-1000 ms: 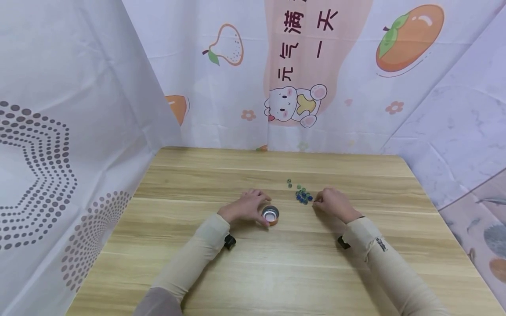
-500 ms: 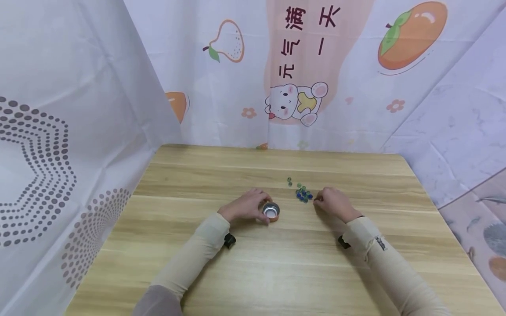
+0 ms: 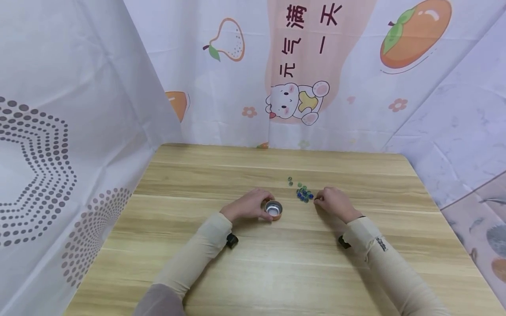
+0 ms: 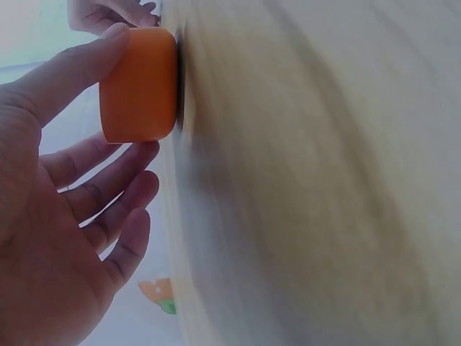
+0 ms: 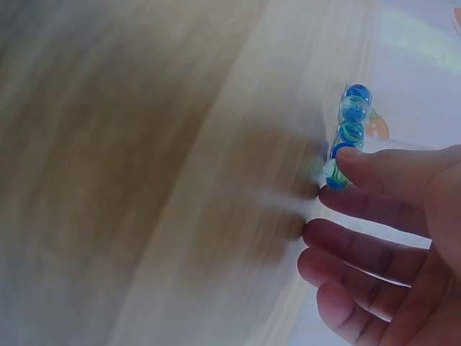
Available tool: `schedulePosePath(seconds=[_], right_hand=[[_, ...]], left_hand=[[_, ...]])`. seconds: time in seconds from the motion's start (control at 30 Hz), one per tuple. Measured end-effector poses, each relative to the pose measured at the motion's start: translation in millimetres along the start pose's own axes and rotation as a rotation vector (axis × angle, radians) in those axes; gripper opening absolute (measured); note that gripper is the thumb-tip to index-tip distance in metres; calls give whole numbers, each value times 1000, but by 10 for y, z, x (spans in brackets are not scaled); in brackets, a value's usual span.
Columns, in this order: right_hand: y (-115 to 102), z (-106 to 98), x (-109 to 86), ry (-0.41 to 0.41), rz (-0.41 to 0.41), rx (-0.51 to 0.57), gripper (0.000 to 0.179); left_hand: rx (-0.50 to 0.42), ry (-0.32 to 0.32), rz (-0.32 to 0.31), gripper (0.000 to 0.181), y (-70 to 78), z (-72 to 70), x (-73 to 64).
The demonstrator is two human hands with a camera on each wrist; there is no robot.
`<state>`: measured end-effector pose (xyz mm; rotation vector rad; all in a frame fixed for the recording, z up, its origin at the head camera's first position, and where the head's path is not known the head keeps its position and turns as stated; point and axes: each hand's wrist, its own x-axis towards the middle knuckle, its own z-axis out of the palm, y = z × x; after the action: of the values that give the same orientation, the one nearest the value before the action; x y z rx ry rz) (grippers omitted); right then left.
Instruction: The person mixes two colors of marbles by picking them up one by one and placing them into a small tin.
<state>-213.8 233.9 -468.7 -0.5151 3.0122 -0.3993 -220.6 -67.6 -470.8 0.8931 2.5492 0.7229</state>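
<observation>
Since the earlier frames, the small orange cup [image 4: 138, 86] has shifted slightly to the right, toward the glass marbles [image 3: 304, 193], and the left hand [image 3: 249, 205] has travelled with it. The right hand [image 3: 336, 204] shows little change of position.

Container: the cup stands mouth up, roughly midway between the left and right edges of the wood-grain table [image 3: 272, 272] and farther from the back edge than the marbles. Its silvery inner wall and floor are visible. Whether its base touches the table cannot be determined. The left hand holds it, thumb on one side and fingers on the opposite side.

Marbles: blue and green, clustered right of the cup; two lie apart toward the back edge. The right hand is at the cluster's right side, thumb and index finger narrowly spaced, with a marble at the tips in the right wrist view; whether it is gripped cannot be determined.

Writing: the back curtain [image 3: 213, 101] bears sideways dark-red Chinese characters, read as 元气满 and 一天, the first line running up to the frame's top. A dark mark [image 3: 381, 244] on the right sleeve [image 3: 403, 281] is illegible.
</observation>
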Motion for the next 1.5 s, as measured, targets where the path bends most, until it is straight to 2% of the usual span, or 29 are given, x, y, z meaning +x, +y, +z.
schedulePosePath(seconds=[0.23, 0.47, 0.67, 1.03, 1.5], right_hand=[[27, 8, -25, 16, 0, -8, 16], [34, 9, -45, 1, 17, -11, 18], [31, 23, -30, 4, 17, -13, 18], [33, 27, -24, 9, 10, -5, 17], [13, 16, 3, -9, 14, 3, 17]], left_hand=[[-33, 34, -4, 60, 71, 22, 112], [-29, 63, -68, 65, 148, 35, 203], [-33, 78, -97, 62, 182, 31, 242], [-47, 109, -110, 62, 95, 42, 276], [-19, 110, -105, 61, 68, 49, 273]])
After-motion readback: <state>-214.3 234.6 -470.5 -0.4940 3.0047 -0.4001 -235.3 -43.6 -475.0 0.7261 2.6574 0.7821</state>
